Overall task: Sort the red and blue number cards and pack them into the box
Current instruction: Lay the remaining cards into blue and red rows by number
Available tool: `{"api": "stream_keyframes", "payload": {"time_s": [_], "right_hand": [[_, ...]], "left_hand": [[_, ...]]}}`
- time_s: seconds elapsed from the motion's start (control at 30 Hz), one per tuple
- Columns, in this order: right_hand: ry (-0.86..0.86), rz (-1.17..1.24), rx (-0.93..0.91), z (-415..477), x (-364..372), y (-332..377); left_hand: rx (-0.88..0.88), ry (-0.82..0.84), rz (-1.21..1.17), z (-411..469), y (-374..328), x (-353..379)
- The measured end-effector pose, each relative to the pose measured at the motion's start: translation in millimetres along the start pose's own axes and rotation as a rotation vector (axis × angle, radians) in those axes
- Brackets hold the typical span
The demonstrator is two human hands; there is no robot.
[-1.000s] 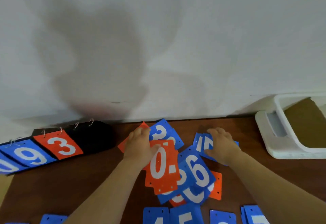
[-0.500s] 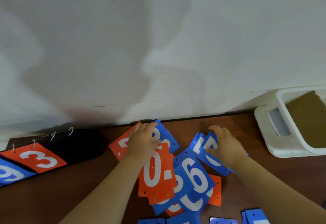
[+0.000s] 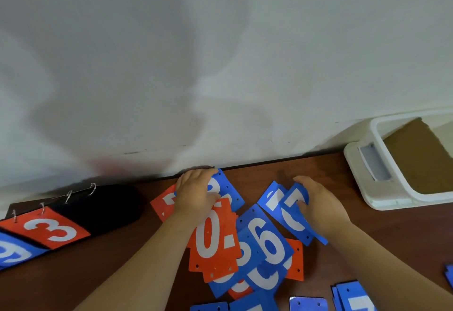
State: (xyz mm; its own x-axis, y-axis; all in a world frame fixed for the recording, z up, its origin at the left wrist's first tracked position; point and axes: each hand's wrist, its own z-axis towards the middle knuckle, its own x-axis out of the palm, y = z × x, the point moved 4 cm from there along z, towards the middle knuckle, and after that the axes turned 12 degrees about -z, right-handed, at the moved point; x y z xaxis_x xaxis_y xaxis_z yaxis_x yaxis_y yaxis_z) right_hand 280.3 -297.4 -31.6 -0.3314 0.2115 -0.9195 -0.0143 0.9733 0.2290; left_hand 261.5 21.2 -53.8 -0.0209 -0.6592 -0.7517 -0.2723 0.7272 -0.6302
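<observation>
Nearest me, loose blue cards lie on the table. In the mixed pile, my right hand pinches a fanned blue stack; unsquared, it could splay and slip. My left hand rests on the red 0 stack, grip unclear. The box sits far right, path open; the scoreboard is far left.
</observation>
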Motion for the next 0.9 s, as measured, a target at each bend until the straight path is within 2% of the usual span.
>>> {"api": "stream_keyframes", "payload": {"time_s": [0.2,0.4,0.57,0.67,0.77,0.9], "right_hand": [[-0.029,0.047,0.026,-1.6,-12.2,5.1],[-0.130,0.164,0.050,-13.5,-43.0,12.1],[-0.214,0.594,0.153,-42.4,-77.7,13.7],[-0.203,0.911,0.142,-69.5,-94.7,15.2],[-0.162,1.150,0.109,-108.0,-109.8,20.2],[-0.207,1.303,0.071,-168.8,-123.3,18.9]], "left_hand": [[0.115,0.013,-0.135,-1.3,-22.5,-5.7],[0.213,-0.134,-0.207,-14.5,-63.8,-42.0],[0.173,-0.366,-0.386,-54.1,-101.7,-89.5],[0.114,-0.384,-0.549,-102.7,-121.4,-99.6],[0.066,-0.360,-0.608,-158.7,-134.1,-90.8],[-0.026,-0.385,-0.751,-232.6,-151.7,-70.2]]}}
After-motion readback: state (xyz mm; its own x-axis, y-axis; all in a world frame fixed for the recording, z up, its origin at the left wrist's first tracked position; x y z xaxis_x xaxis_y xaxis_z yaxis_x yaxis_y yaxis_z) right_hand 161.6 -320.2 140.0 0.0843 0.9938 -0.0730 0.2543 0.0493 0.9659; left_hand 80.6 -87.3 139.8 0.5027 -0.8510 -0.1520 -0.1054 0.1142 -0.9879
